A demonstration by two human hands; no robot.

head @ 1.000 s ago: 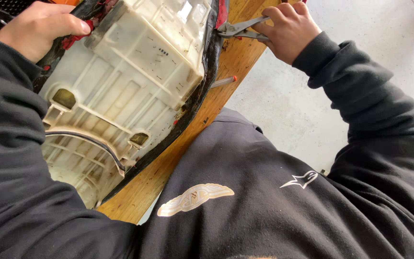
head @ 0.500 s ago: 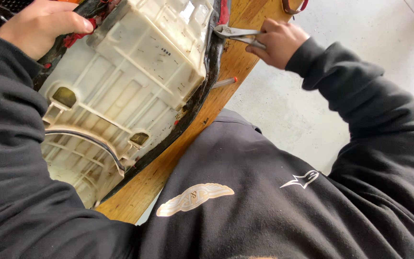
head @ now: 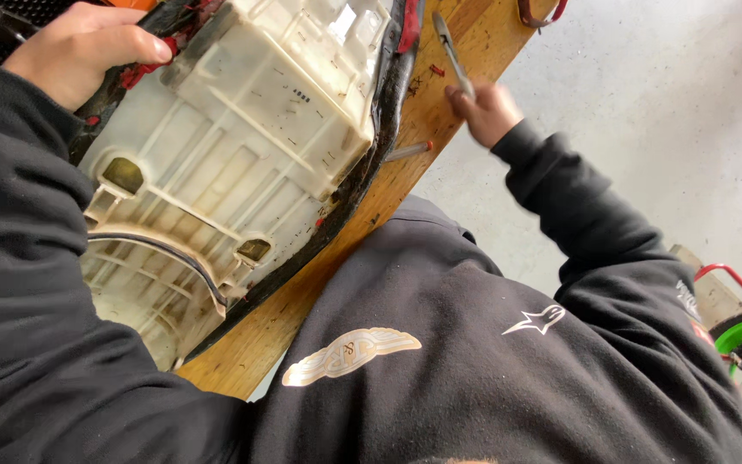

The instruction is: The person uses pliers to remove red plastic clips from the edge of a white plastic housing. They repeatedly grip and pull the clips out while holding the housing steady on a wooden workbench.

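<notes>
Your left hand (head: 79,51) is curled tight over the far edge of the upturned seat base (head: 242,146), fingers closed on the black and red cover where it wraps that rim. The base lies underside up on the wooden bench (head: 302,318), its cream ribbed plastic facing you and the black cover edge (head: 371,163) running down its right side. If that grip slackens, I judge the base could rock or slide on the bench. Just right of the cover edge, a small metal pin (head: 407,151) lies near the bench's lip and could roll off. Your right hand (head: 487,107) is closed around a slim grey tool (head: 453,51), tip pointing away from you above the bench; it looks blurred, so a careless stroke might gouge the cover.
</notes>
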